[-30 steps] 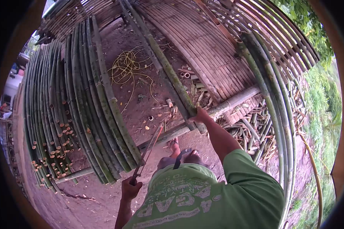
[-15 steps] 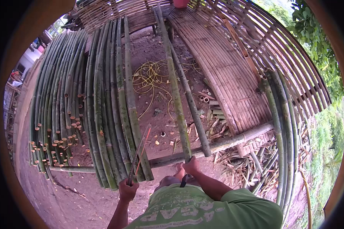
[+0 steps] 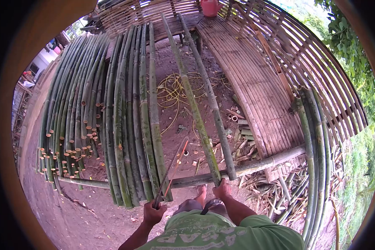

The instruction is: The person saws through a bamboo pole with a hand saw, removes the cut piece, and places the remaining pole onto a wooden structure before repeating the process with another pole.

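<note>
My left hand (image 3: pixel 154 212) is closed around the near end of a slim saw-like tool (image 3: pixel 171 168), which has a dark bar and an orange bar side by side. The tool points forward, over the ends of the nearest poles. My right hand (image 3: pixel 223 189) grips the near end of a green bamboo pole (image 3: pixel 191 98), where it lies on a horizontal bamboo crossbar (image 3: pixel 275 157). Beside it on the right, a second bamboo pole (image 3: pixel 214 108) rests on the same bar. Just left of the tool is a row of long bamboo poles (image 3: pixel 120 125).
More bamboo poles with cut ends (image 3: pixel 71 96) are stacked far left. A slatted bamboo platform (image 3: pixel 250 79) runs along the right, with a red container (image 3: pixel 211 8) at its far end. Yellow rope (image 3: pixel 173 89) lies tangled on the dirt. Split scraps (image 3: pixel 293 183) are piled at the right.
The view has shifted, so everything appears further right. The far end of the held pole has swung left, apart from the neighbouring pole it crossed before. Both hands keep their holds.
</note>
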### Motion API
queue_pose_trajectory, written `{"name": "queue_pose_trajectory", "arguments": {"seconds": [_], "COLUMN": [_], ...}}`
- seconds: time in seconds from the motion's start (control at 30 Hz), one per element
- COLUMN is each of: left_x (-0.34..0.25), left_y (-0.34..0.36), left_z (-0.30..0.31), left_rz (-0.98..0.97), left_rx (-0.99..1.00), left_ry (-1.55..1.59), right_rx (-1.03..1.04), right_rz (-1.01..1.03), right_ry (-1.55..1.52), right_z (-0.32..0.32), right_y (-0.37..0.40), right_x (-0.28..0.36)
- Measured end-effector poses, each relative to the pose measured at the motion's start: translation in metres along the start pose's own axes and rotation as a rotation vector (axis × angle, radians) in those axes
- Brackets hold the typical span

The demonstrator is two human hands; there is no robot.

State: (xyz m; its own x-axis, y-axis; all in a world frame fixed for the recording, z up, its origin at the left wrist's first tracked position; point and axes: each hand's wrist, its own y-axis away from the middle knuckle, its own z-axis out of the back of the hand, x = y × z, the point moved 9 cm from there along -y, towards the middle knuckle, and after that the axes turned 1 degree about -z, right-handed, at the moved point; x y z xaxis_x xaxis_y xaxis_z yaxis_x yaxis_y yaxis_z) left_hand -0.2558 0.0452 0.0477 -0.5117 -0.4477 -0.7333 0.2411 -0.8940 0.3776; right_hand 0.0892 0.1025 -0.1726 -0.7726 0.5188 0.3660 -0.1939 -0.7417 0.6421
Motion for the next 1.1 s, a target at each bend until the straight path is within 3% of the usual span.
{"name": "queue_pose_trajectory", "arguments": {"seconds": [0.37,0.5,0.6,0.63,0.7,0.77,0.8,0.83,0.9,0.93,1.0,1.07,1.1], "left_x": [0.008,0.005,-0.024,-0.037,-0.066,-0.100,-0.114,-0.116,-0.124,-0.132,-0.125,-0.119,-0.114], "left_y": [0.057,0.078,0.083,0.081,0.074,0.065,0.062,0.058,0.054,0.050,0.040,0.030,0.022], "left_z": [0.023,0.023,0.022,0.020,0.018,0.017,0.017,0.014,0.014,0.011,-0.003,-0.020,-0.032], "left_rz": [-0.058,-0.030,-0.149,-0.228,-0.387,-0.462,-0.501,-0.525,-0.526,-0.537,-0.441,-0.335,-0.298], "left_rx": [-0.154,-0.166,-0.154,-0.151,-0.142,-0.102,-0.088,-0.086,-0.118,-0.105,-0.052,-0.029,0.040], "left_ry": [0.038,0.095,0.187,0.220,0.290,0.357,0.395,0.431,0.373,0.345,0.396,0.472,0.436], "right_rx": [-0.070,0.058,0.123,0.011,0.146,0.417,0.578,0.738,0.780,0.644,0.436,0.325,0.261], "right_rz": [0.200,0.271,0.293,0.453,0.625,1.025,1.047,1.060,1.175,1.249,1.209,1.054,0.798], "right_ry": [0.201,0.122,0.045,0.011,-0.018,-0.330,-0.511,-0.693,-0.599,-0.320,-0.036,-0.045,-0.012], "right_z": [-0.007,0.009,0.000,0.003,-0.020,-0.031,-0.040,-0.051,-0.066,-0.071,-0.059,-0.028,0.005], "right_y": [-0.001,0.025,0.041,0.054,0.071,0.107,0.115,0.119,0.115,0.103,0.064,0.042,0.036], "right_x": [0.008,0.067,0.142,0.180,0.249,0.295,0.302,0.304,0.288,0.273,0.222,0.149,0.109]}}
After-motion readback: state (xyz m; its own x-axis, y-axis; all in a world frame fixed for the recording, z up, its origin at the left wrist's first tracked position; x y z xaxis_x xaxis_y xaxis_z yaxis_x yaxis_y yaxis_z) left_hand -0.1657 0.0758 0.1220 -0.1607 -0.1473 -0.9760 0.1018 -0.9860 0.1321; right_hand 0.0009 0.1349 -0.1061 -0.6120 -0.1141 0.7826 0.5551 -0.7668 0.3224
